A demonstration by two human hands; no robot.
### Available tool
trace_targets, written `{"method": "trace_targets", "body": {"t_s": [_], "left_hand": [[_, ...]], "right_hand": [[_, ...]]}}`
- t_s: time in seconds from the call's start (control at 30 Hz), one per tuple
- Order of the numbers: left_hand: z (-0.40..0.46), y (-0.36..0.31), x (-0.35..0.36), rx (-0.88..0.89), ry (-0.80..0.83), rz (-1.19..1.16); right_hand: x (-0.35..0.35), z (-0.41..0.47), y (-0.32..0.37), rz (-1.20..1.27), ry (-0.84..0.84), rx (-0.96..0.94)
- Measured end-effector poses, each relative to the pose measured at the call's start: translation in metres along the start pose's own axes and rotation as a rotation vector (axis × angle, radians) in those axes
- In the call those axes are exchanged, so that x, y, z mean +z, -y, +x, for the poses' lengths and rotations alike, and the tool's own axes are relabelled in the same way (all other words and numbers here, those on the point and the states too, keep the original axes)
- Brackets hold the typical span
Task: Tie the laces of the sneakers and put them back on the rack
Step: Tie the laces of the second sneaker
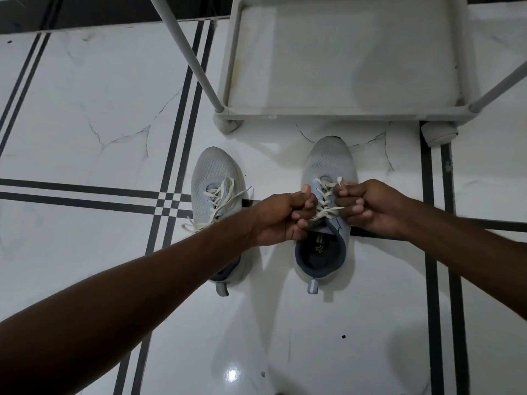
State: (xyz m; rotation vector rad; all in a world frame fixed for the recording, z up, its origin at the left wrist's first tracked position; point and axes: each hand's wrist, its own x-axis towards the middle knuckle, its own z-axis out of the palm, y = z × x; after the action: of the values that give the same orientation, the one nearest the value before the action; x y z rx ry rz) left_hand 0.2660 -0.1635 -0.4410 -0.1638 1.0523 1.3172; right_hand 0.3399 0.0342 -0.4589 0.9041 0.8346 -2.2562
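Two light grey sneakers stand side by side on the white floor, toes pointing toward the rack. The right sneaker (328, 163) has cream laces (325, 195) over its tongue. My left hand (281, 216) is closed on the lace at the shoe's left side. My right hand (368, 206) grips the lace at its right side, and a lace tip pokes out above the thumb. The left sneaker (215, 172) stands apart, its loose laces (219, 203) trailing onto the floor. My left forearm hides its heel part.
A pale grey shoe rack (322, 114) stands just beyond the sneakers, its lowest shelf bare, with thin poles rising at the corners and feet on the floor. The white marble floor (85, 109) carries black stripe lines.
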Motion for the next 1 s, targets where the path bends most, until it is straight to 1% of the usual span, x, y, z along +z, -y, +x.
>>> {"method": "trace_targets", "body": {"t_s": [0.1,0.3,0.43,0.53,0.6,0.67,0.73,0.77,0.83,0.87,0.93,0.97,1.0], "left_hand": [[0.002,0.005,-0.002,-0.005,0.038,0.014],[-0.005,0.015,-0.007,-0.008,0.024,0.035],[-0.008,0.022,-0.007,-0.017,0.01,0.021],[-0.009,0.02,-0.011,-0.02,0.002,0.024],[-0.011,0.02,-0.017,-0.004,0.008,0.014],[-0.014,0.017,-0.02,-0.01,-0.017,0.022],[-0.02,0.01,-0.021,0.006,-0.069,0.053],[-0.024,0.005,-0.023,0.019,-0.096,0.085],[-0.035,-0.01,-0.028,0.06,-0.194,0.222],[-0.041,-0.018,-0.031,0.099,-0.273,0.321],[-0.057,-0.032,-0.04,0.197,-0.467,0.587],[-0.065,-0.037,-0.045,0.253,-0.587,0.747],[-0.074,-0.041,-0.053,0.309,-0.714,0.922]], "right_hand": [[0.001,0.01,-0.004,-0.12,-0.108,-0.047],[0.002,0.018,-0.002,-0.287,-0.249,-0.102],[0.001,0.025,-0.002,-0.335,-0.291,-0.113],[0.005,0.027,-0.006,-0.349,-0.338,-0.16],[0.007,0.025,-0.007,-0.36,-0.32,-0.169],[0.006,0.016,-0.006,-0.344,-0.264,-0.128],[0.007,0.003,-0.005,-0.369,-0.234,-0.115],[0.007,-0.004,-0.004,-0.392,-0.252,-0.139],[0.01,-0.017,-0.005,-0.475,-0.358,-0.273],[0.009,-0.021,-0.009,-0.573,-0.459,-0.369],[0.007,-0.027,-0.019,-0.889,-0.714,-0.51],[0.007,-0.029,-0.025,-1.008,-0.771,-0.512],[0.007,-0.029,-0.032,-1.046,-0.77,-0.461]]}}
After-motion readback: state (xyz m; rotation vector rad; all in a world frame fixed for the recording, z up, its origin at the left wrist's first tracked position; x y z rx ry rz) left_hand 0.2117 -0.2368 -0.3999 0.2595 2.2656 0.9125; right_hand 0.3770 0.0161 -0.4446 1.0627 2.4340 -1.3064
